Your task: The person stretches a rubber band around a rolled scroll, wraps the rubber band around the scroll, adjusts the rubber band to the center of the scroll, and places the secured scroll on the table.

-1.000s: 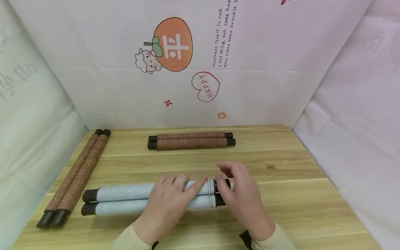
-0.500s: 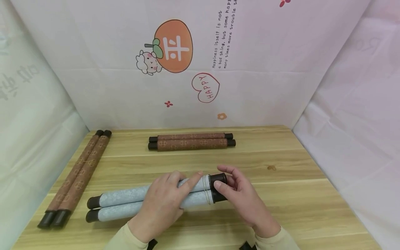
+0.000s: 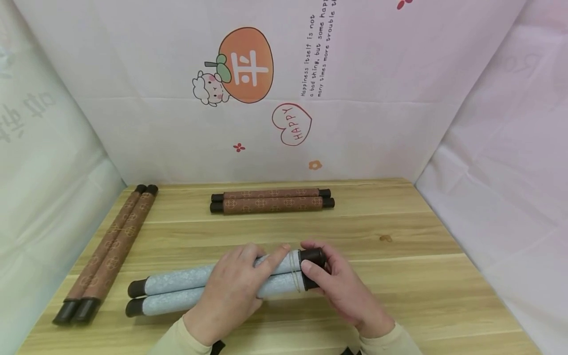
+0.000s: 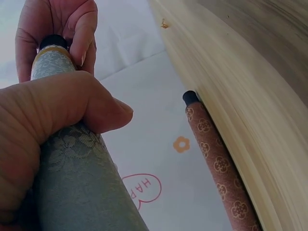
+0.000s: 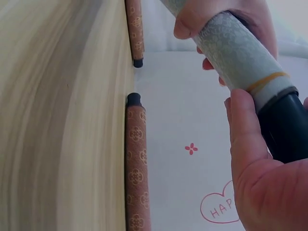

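Observation:
A light blue scroll (image 3: 177, 280), rolled up from both ends into two side-by-side rolls with black end caps, is held in front of me. My left hand (image 3: 232, 286) grips it across the middle from above, thumb along the upper roll. At its right end, my right hand (image 3: 343, 286) holds the black caps, thumb in front and fingers behind. A thin yellowish rubber band (image 5: 266, 81) circles both rolls close to these caps, right by the right thumb. In the head view the scroll slants, its right end farther from me than its left.
One brown patterned scroll (image 3: 119, 251) lies slantwise along the table's left edge. Another brown scroll (image 3: 272, 204) lies crosswise at the back, near the white cloth wall (image 3: 177, 138). White cloth also hangs at both sides of the wooden table (image 3: 426, 296).
The blue scroll has turned from nearly level to slanted, and its left end has shifted right and nearer. My right hand has closed its fingers and thumb around the right-end caps.

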`<state>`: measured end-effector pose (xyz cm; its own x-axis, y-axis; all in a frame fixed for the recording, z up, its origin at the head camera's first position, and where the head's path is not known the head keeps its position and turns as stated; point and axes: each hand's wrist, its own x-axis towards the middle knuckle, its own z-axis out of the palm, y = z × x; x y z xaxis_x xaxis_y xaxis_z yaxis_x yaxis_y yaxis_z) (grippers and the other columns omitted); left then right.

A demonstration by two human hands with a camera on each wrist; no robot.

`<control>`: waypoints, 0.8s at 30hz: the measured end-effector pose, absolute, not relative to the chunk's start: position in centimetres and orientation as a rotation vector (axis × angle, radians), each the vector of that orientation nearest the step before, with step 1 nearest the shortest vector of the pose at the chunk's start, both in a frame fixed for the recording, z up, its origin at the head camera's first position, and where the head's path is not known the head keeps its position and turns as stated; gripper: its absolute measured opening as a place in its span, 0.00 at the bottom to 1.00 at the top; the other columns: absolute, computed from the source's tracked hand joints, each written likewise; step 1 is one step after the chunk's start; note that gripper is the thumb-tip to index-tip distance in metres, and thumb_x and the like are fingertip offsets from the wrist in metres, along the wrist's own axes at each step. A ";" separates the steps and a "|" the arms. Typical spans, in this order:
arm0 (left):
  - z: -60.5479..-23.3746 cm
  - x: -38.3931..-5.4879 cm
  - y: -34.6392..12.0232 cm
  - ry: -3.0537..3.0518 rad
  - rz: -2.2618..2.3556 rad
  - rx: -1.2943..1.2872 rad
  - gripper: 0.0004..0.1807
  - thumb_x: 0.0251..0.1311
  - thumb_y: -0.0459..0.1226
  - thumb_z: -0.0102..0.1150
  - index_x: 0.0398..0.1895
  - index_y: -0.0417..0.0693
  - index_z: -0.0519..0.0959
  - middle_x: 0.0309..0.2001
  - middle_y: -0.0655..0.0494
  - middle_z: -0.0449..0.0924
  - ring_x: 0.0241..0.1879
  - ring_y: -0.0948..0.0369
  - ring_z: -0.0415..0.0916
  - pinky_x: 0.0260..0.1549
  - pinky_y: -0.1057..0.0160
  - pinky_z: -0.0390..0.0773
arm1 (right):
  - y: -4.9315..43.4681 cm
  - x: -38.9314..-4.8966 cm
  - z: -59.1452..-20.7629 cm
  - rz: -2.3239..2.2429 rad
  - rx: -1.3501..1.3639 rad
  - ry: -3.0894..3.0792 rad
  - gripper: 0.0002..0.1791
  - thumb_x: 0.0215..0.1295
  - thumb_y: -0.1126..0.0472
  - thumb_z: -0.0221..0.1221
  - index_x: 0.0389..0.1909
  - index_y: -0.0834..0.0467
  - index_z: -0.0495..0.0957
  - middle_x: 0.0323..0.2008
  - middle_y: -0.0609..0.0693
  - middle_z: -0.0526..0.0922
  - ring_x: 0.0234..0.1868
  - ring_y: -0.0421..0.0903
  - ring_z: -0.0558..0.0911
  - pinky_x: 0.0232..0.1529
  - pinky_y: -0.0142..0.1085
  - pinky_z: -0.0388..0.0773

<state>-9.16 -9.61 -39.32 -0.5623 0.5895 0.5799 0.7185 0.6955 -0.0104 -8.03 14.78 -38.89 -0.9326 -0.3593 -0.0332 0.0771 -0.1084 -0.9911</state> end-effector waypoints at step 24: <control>-40.0 -9.6 -9.5 -2.370 -0.164 -1.009 0.63 0.19 0.38 0.89 0.74 0.54 0.73 0.43 0.53 0.79 0.34 0.55 0.78 0.31 0.58 0.80 | 14.9 -7.3 -37.9 -0.597 -0.802 3.184 0.64 0.40 0.44 0.84 0.77 0.59 0.62 0.77 0.62 0.65 0.76 0.63 0.67 0.72 0.58 0.69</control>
